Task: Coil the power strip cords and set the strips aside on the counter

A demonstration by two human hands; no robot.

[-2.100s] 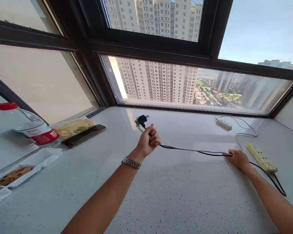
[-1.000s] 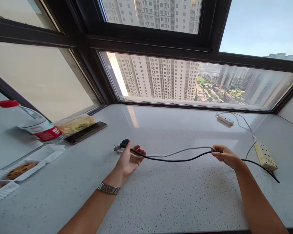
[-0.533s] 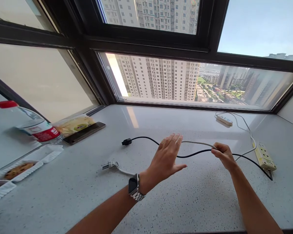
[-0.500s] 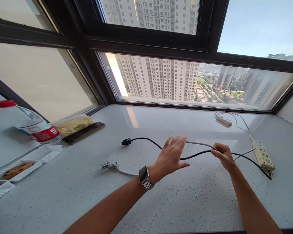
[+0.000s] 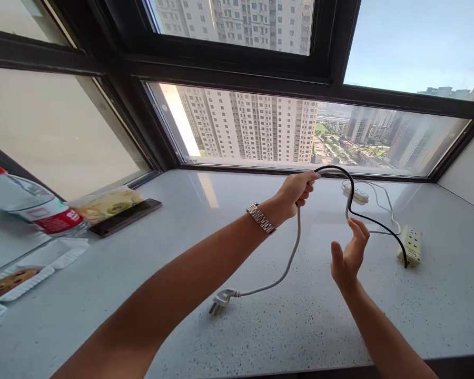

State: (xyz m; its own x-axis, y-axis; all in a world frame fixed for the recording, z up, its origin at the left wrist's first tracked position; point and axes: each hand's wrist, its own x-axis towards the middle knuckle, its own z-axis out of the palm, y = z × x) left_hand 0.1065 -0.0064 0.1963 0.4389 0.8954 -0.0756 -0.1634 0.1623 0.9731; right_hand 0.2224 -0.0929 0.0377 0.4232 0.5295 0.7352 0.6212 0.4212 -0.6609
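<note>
The left hand (image 5: 298,190) grips the black cable (image 5: 369,220) and white cable (image 5: 290,258) raised above the counter (image 5: 260,337), fingers closed. At 4 o'clock, the right hand (image 5: 349,258) hovers open, holding nothing. The white plug (image 5: 220,302) lies on the counter.

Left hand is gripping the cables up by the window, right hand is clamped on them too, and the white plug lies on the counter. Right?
Not quite. In the head view the right hand is open, palm up under the cables, not clamped on them. The rest holds: the left hand grips the cables up by the window, and the white plug lies on the counter.
</note>
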